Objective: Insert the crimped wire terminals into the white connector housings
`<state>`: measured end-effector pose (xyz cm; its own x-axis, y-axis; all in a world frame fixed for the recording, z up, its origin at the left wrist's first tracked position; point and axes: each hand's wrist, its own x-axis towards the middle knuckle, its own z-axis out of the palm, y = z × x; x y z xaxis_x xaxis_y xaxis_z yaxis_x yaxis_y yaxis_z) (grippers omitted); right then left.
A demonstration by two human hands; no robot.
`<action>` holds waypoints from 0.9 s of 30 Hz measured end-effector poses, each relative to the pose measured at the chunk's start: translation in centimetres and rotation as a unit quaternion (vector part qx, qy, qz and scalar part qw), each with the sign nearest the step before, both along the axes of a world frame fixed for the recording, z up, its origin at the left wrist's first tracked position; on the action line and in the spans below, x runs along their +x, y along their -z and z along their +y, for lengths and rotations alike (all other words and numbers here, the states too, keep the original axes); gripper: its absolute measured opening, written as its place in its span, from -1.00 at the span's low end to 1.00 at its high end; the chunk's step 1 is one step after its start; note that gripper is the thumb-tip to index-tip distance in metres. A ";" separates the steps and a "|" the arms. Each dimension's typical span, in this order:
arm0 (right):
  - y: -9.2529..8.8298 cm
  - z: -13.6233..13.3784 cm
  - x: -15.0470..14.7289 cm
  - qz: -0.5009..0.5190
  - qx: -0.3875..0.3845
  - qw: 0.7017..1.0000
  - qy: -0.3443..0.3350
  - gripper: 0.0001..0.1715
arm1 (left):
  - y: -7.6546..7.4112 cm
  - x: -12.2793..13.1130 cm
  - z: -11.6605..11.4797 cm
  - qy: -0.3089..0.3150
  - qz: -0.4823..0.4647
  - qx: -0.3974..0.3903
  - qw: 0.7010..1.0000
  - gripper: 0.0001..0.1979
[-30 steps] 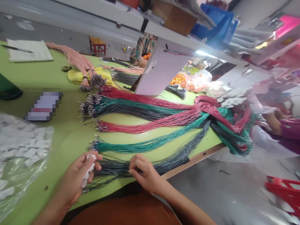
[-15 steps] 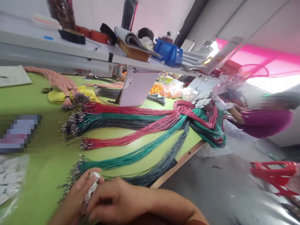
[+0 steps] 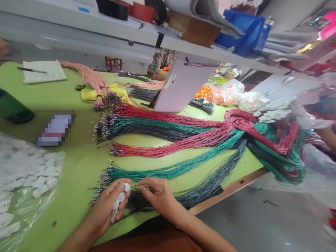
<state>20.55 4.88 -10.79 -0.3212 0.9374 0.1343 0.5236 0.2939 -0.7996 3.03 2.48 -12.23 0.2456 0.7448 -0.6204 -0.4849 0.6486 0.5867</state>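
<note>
My left hand (image 3: pixel 109 206) is closed round several small white plastic connectors (image 3: pixel 118 199) at the near edge of the green table (image 3: pixel 70 164). My right hand (image 3: pixel 154 194) pinches the tip of a thin dark wire (image 3: pixel 135 186) right beside the topmost connector. Under both hands lies a bundle of grey wires (image 3: pixel 204 185). Beyond it lie a green bundle (image 3: pixel 170 169) and a red bundle (image 3: pixel 168 148), all with metal terminals at their left ends.
A clear bag of white connectors (image 3: pixel 23 182) lies at the left. A further red, green and grey bundle (image 3: pixel 136 122), pink wires (image 3: pixel 89 78) on a yellow cloth, a white stand (image 3: pixel 181 85) and a shelf overhead sit beyond. Another person's arm (image 3: pixel 325 134) shows at the far right.
The view swung up and back down. My right hand left the grey bundle, crossed over my left hand, and now pinches a wire tip at the connectors.
</note>
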 end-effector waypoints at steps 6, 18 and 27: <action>-0.3 -0.1 -0.3 -0.011 0.026 1.000 -0.002 -0.84 | 0.3 0.0 -0.2 -0.017 -0.025 -0.012 0.999 -0.69; 0.8 -0.5 -1.0 -0.007 0.021 0.999 -0.025 -0.88 | 0.5 -0.3 -0.1 -0.017 -0.033 -0.014 0.999 -0.69; 1.5 -0.8 -1.2 -0.035 0.041 0.994 -0.090 -0.86 | 0.9 0.2 -0.6 0.030 0.047 0.019 0.998 -0.62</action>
